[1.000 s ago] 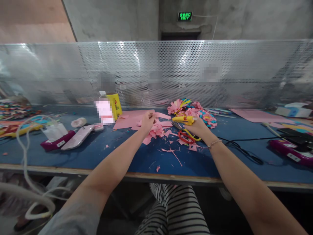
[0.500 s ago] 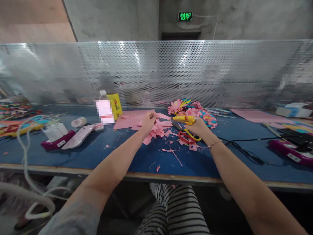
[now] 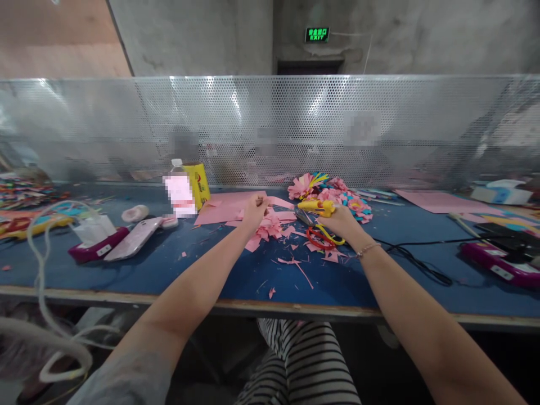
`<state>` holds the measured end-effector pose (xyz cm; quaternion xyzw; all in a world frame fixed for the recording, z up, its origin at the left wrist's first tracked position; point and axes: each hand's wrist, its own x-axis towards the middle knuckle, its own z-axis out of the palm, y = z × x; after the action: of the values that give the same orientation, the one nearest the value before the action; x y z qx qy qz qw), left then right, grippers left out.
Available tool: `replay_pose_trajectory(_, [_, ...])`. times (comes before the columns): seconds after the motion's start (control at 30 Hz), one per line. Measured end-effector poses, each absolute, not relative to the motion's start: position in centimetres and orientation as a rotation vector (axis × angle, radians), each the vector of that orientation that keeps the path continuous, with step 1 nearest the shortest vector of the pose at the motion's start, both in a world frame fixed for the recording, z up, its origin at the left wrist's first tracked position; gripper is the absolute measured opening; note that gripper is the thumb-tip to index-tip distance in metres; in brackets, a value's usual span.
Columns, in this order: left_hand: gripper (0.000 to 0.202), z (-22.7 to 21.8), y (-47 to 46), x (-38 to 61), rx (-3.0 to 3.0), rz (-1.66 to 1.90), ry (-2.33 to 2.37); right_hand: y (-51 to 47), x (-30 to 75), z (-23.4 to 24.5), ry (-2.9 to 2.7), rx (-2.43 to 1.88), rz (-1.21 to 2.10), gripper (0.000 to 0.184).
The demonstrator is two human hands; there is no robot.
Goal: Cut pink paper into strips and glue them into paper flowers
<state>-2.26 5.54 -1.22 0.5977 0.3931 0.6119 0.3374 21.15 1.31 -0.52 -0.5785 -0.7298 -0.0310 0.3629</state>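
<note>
My left hand [image 3: 255, 212] is closed in a pinch on one end of a pink paper strip [image 3: 280, 202], which reaches to the right. Wrapped round a yellow glue gun [image 3: 315, 207] is my right hand [image 3: 342, 223]; the nozzle points left, close to the strip's free end. Scissors [image 3: 323, 236] with red and yellow handles lie just below the gun. Under my left hand is a heap of cut pink paper pieces [image 3: 269, 226]. Behind it lies a pink paper sheet [image 3: 230, 205]. Paper flowers [image 3: 333, 194] in pink, blue and yellow are piled behind the gun.
A bottle [image 3: 177, 191] and a yellow box [image 3: 201, 183] stand at the back left. Nearer are a phone [image 3: 134, 239] and a purple power strip [image 3: 99, 247]. At right, a black cable [image 3: 422, 267] runs by another purple power strip [image 3: 498, 264]. A perforated metal screen [image 3: 253, 118] borders the table.
The view has shifted slightly. Both hands keep nearly the same places, with the paper strip and the glue gun still held.
</note>
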Motion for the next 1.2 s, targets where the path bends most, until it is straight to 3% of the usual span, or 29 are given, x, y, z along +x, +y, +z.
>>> replay_pose_trajectory(0.8, [0.009,-0.4,4.7,-2.2,1.486,1.626,1.054,1.7,21.6,-1.0,-2.042,-1.45,-0.156,0.026])
replay_pose_trajectory(0.97, [0.014,-0.3,5.0,-2.2,1.35,1.648,0.854,1.9,22.0,-1.2,-2.186,-1.536,-0.239,0.02])
replay_pose_trajectory(1.2, [0.023,0.8,3.4,-1.6,1.108,1.47,0.537,1.7,21.2,-1.7,-2.487,-1.426,-0.126,0.03])
